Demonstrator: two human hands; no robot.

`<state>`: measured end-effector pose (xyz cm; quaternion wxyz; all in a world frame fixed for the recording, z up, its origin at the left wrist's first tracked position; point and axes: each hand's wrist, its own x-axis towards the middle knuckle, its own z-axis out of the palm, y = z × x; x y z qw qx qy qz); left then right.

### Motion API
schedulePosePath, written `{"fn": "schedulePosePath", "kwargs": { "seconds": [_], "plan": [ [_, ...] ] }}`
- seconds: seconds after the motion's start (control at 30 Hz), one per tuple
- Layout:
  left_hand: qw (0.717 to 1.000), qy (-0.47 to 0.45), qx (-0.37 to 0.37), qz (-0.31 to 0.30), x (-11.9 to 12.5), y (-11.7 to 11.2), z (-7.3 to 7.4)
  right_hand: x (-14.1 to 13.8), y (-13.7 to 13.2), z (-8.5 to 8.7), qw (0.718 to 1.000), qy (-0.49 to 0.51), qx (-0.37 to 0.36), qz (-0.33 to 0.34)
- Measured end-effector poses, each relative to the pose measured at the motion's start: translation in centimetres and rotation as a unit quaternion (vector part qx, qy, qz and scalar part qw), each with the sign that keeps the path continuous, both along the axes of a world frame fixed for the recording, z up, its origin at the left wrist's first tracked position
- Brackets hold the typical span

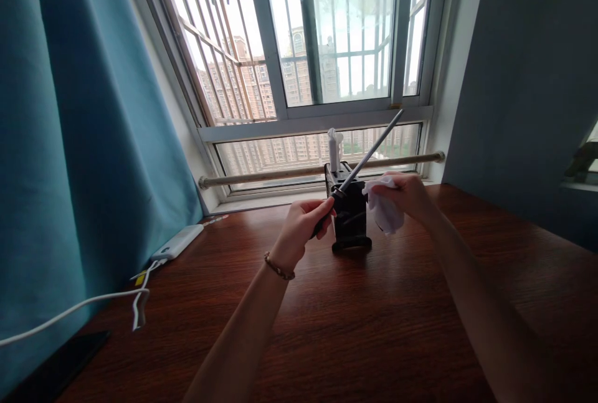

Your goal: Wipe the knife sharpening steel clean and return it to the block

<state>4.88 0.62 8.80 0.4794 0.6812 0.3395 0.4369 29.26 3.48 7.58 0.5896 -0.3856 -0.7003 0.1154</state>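
My left hand [311, 225], a beaded bracelet at its wrist, is wrapped round the black handle of a honing steel [374, 149]. The grey rod slants up and to the right, its tip in front of the window frame. My right hand [405, 194] grips a crumpled white cloth [387, 207], which hangs down to the right of the rod, apart from it. Behind both hands stands a black knife block [350, 213], partly covered by my left hand and the steel. A white handle [333, 151] sticks up from its top.
The block stands on a reddish-brown wooden table [355, 328]. On the left lie a white power strip [180, 241] with a white cable [70, 316] and a dark flat object [60, 365]. A blue curtain [93, 110] hangs there. A horizontal rail [271, 174] crosses the barred window behind.
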Motion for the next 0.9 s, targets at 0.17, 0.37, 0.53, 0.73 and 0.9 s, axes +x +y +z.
{"fn": "schedulePosePath", "kwargs": {
  "seconds": [0.17, 0.37, 0.53, 0.73, 0.9],
  "plan": [
    [0.980, 0.087, 0.145, 0.108, 0.0, -0.1, -0.2, -1.1, 1.9, -1.4, 0.937, 0.342, -0.040, 0.054],
    [0.902, 0.230, 0.290, 0.222, 0.7, -0.3, -1.1, -7.0, 1.2, -1.8, 0.767, 0.535, -0.224, 0.274],
    [0.852, 0.322, 0.328, 0.248, 0.8, 0.0, -1.5, -8.7, -0.4, -0.8, 0.737, 0.523, -0.277, 0.327],
    [0.783, 0.382, 0.381, 0.310, 0.4, -0.2, -1.1, -8.3, -0.6, -0.6, 0.745, 0.517, -0.249, 0.340],
    [0.760, 0.415, 0.421, 0.269, 0.0, 0.2, -1.2, -7.8, -0.5, -1.2, 0.795, 0.459, -0.204, 0.341]
  ]
}}
